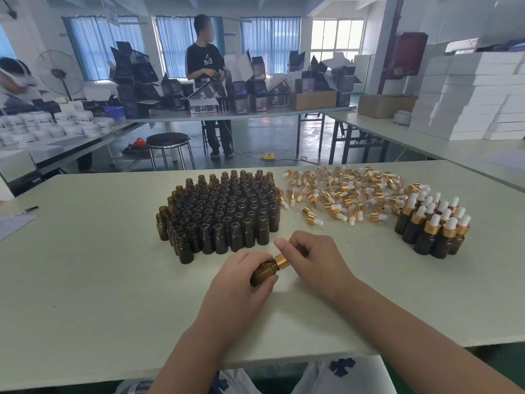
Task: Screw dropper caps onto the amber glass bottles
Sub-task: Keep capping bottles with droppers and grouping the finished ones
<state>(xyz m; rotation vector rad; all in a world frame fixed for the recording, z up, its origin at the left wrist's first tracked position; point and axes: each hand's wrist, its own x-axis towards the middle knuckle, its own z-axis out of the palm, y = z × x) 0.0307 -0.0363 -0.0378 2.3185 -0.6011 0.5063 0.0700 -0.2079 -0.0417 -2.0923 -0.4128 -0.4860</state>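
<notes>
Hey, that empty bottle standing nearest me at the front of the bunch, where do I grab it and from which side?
Pinch the nearest bottle round its wide lower body, coming in from the near side. It stands upright at the edge of the bunch, so its front is bare while neighbours crowd behind it. Leave the threaded neck clear.

Table (99, 280): block of open bottles (221, 211) mid-table, upright, packed touching. Pile of loose caps (341, 194) just right of the block, toward the far edge. Cluster of capped bottles (434, 226) at the pile's near right end, close to the table's right edge. In front of the block: single bottle (262, 273), tilted, left hand (238, 280) gripping its body, right hand (312, 260) pinching its cap (281, 260). Pen (27, 210) and paper (14, 226) at far left. Stool (168, 140) behind the table.
</notes>
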